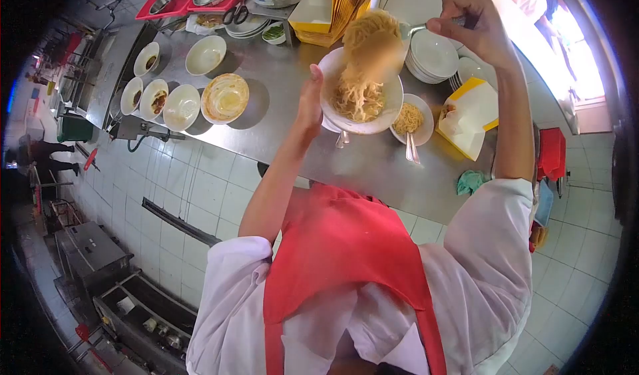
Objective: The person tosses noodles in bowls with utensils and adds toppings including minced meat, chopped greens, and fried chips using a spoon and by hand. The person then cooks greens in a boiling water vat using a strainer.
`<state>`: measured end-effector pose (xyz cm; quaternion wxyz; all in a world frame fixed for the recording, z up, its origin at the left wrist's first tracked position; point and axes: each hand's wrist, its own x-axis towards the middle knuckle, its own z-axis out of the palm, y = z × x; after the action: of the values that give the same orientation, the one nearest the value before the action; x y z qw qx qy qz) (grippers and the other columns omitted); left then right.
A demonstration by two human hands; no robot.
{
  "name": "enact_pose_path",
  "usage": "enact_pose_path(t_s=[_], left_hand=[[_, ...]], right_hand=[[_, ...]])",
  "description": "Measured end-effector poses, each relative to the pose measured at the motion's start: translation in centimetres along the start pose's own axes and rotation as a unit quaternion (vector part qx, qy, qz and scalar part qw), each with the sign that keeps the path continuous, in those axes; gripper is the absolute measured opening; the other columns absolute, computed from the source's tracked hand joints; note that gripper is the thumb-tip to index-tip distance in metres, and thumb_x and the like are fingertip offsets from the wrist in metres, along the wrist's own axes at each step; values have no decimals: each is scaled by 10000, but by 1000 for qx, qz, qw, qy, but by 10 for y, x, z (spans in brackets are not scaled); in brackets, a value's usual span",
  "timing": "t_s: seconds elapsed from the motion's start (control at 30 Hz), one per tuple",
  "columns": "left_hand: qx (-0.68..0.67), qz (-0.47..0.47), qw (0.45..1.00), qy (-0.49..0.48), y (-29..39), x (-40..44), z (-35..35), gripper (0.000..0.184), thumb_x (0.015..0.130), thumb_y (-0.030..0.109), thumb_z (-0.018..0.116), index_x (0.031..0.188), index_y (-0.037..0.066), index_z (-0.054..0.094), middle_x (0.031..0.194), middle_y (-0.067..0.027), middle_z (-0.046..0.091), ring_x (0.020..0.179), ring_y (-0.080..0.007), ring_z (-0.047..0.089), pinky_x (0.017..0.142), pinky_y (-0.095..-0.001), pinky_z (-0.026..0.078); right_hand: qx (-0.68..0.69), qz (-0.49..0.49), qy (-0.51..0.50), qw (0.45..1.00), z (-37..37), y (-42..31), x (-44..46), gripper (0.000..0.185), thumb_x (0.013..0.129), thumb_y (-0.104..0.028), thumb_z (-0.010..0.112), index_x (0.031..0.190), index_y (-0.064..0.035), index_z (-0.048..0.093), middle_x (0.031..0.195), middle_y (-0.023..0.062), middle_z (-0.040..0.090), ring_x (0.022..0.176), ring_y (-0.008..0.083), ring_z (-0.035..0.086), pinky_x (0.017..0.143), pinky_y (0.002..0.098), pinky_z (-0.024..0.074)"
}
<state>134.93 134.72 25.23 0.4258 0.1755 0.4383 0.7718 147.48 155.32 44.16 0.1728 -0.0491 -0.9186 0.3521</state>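
- Fingers (436, 25) of the right hand (478, 34), pinching the handle of a metal utensil (417, 28), up at one o'clock from the white bowl (393, 97).
- At the bowl's nine o'clock side, left hand (309, 102), thumb upright by the rim; remaining fingers hidden, so cannot tell how far curled.
- Noodles (374, 25) partly hoisted toward twelve, partly trailing down into the bowl; a blurred patch across the hanging strands.
- To lift well, by judgement: raise just enough to loosen the strands, and hold the bundle inside the rim's circle so loose ends drop back in.
- Brace steadily at nine o'clock against any tug from one; turn the utensil a little if strands seem likely to slide off.
- Mind stray drips at four o'clock, over the small dish (427, 109) of yellow strands with its spoon (413, 150).
- Farther out: part-filled carton (468, 132) past three, stacked plates (429, 59) at two, yellow cartons (343, 9) toward eleven, stained bowl (225, 99) at nine, red tray (180, 5) at ten.
- No brand, label or lettering legible on cartons, dishes or, at six, the red apron (346, 248).
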Motion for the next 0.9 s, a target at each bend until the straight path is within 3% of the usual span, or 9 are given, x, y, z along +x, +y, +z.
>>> enact_pose_path(t_s=[0.1, 0.17, 0.2, 0.33, 0.37, 0.4, 0.53, 0.67, 0.9], left_hand=[[6, -22, 1000, -9, 4, -1, -4, 752, 877, 621, 353, 1188, -51, 487, 1142, -153, 562, 1042, -216, 562, 911, -337, 442], [2, -16, 1000, 6, 7, 0, -5, 751, 880, 616, 349, 1189, -54, 485, 1132, -155, 568, 1036, -212, 565, 906, -335, 446], [-5, -10, 1000, 24, 8, 0, -6, 749, 884, 612, 345, 1190, -58, 483, 1122, -156, 574, 1031, -209, 568, 902, -332, 450], [28, -11, 999, 21, 10, -3, -4, 743, 891, 607, 334, 1196, -55, 478, 1130, -156, 572, 1026, -208, 571, 898, -327, 452], [32, -21, 999, 15, 8, -3, 0, 747, 893, 610, 323, 1198, -54, 477, 1146, -154, 564, 1042, -210, 562, 908, -329, 444], [35, -28, 999, 9, 7, -2, 4, 752, 894, 613, 312, 1200, -53, 476, 1162, -151, 556, 1057, -212, 553, 918, -331, 435], [26, -78, 997, 10, 8, -6, 3, 769, 892, 629, 279, 1223, -39, 466, 1208, -140, 533, 1122, -219, 509, 977, -337, 380], [44, -52, 998, -19, -7, 7, -21, 750, 896, 618, 287, 1245, -24, 453, 1221, -139, 527, 1126, -218, 508, 983, -337, 375], [6, -36, 999, -6, 6, 1, -13, 726, 903, 595, 311, 1234, -34, 459, 1212, -143, 531, 1108, -205, 520, 961, -338, 399]], right_hand=[[-126, 55, -38, 990, 11, -29, -1, 252, 742, -56, 703, 619, -11, 487, 546, -11, 483, 504, 50, 453, 489, 229, 398], [-357, -90, -29, 929, 21, -23, -8, 285, 702, -227, 716, 609, -37, 525, 581, 64, 555, 530, 220, 540, 519, 347, 400], [-359, -25, -13, 933, 18, -33, -11, 295, 670, -283, 706, 619, -40, 546, 629, 121, 574, 602, 323, 555, 564, 416, 424], [-342, 59, -76, 935, 36, -7, -14, 264, 668, -289, 711, 640, -56, 591, 612, 120, 572, 604, 317, 565, 552, 393, 432], [-301, -50, -69, 950, 60, 22, -18, 331, 652, -253, 751, 612, -23, 516, 535, 105, 480, 489, 269, 464, 490, 334, 387], [-186, -2, -137, 973, 74, 32, -19, 328, 659, -212, 765, 603, -19, 506, 519, 58, 466, 479, 181, 427, 486, 301, 361], [63, 70, -65, 993, 83, 64, -33, 296, 713, -98, 751, 574, -29, 499, 531, -45, 447, 548, 20, 382, 477, 219, 295], [43, 111, -59, 991, 52, 41, -25, 309, 718, -149, 755, 580, -30, 506, 521, -33, 440, 517, 40, 344, 471, 233, 279], [-85, -4, -10, 996, 25, 12, -2, 305, 690, -189, 753, 592, -23, 516, 501, 24, 434, 467, 100, 409, 468, 271, 311]])
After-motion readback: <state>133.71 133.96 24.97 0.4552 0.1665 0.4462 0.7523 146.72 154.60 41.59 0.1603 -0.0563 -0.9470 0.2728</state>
